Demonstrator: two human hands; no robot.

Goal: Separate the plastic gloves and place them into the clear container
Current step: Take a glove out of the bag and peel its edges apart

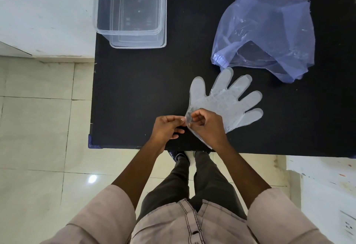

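A flat stack of clear plastic gloves (225, 99) lies on the black table mat, fingers spread toward the upper right. My left hand (166, 128) pinches the cuff edge of the stack with thumb and forefinger. My right hand (207, 126) pinches the same cuff edge just beside it, resting partly on the gloves. The clear container (131, 32) stands at the far left corner of the mat, with nothing visible inside it.
A crumpled bluish plastic bag (269, 32) lies open at the far right of the black mat (134, 89). The near edge of the table runs just below my hands. White surfaces and tiled floor surround the table.
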